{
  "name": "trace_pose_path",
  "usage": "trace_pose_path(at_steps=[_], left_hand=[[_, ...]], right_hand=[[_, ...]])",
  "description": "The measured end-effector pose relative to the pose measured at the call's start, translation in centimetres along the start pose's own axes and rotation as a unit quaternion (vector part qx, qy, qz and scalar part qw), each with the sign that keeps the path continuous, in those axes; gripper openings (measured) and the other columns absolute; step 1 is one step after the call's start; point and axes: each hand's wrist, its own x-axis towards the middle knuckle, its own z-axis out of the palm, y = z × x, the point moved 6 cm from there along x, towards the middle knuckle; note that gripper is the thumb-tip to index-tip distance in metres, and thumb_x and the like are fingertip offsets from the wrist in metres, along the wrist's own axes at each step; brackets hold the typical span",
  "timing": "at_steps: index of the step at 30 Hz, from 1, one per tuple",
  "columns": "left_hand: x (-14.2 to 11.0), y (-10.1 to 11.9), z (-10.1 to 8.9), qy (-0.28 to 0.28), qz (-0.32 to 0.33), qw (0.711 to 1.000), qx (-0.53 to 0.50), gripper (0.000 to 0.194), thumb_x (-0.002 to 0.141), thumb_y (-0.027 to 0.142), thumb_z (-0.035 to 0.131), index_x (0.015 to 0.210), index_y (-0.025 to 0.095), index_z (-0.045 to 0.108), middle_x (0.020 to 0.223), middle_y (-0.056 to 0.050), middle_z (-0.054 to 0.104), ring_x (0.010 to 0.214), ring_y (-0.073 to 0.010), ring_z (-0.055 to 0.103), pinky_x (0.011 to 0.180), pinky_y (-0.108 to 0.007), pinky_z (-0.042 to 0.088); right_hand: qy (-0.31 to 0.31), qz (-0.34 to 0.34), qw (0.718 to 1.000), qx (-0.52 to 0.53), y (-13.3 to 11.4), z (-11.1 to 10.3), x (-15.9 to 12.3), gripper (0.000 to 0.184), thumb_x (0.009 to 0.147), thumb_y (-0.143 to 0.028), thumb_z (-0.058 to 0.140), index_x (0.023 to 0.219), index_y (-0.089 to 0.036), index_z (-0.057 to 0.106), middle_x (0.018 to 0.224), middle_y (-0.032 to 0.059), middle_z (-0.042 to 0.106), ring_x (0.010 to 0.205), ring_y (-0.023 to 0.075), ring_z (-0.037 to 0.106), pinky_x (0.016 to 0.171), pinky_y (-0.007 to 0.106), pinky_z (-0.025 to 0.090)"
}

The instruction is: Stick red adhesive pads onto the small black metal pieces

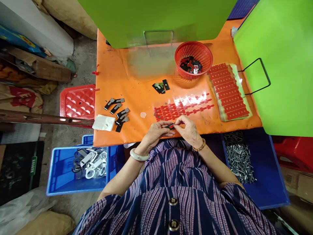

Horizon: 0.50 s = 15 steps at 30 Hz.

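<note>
We curled our left hand [156, 131] round the black plate [168, 127] at the orange table [132, 94]'s edge, likely to steady it | our right hand [187, 130], pinched nearly closed, met its red bit [171, 126]; grip, we couldn't tell | red strips [174, 114] lay close, likely for easy reach

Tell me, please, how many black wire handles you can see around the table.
2: one wire handle at the far green panel, and the other handle at the right-hand green panel. Any behind the panels would be hidden.
</note>
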Motion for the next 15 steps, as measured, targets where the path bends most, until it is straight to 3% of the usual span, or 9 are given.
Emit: trace_pose_path(at_steps=[15], left_hand=[[0.09, -0.04, 0.0, 0.014, 0.014, 1.0, 0.006, 0.029, 0.066, 0.016, 0.079, 0.092, 0.012, 0.065, 0.075, -0.005, 0.074, 0.065, -0.0152, 0.073, 0.063, -0.021, 0.06]], right_hand=[[0.01, -0.01, 1.0, 0.002, -0.08, 0.06, 0.01, 0.013, 0.079, -0.017, 0.059, 0.072, -0.022, 0.049, 0.071, -0.0017, 0.056, 0.07, 0.0142, 0.056, 0.07, 0.03, 0.048]])
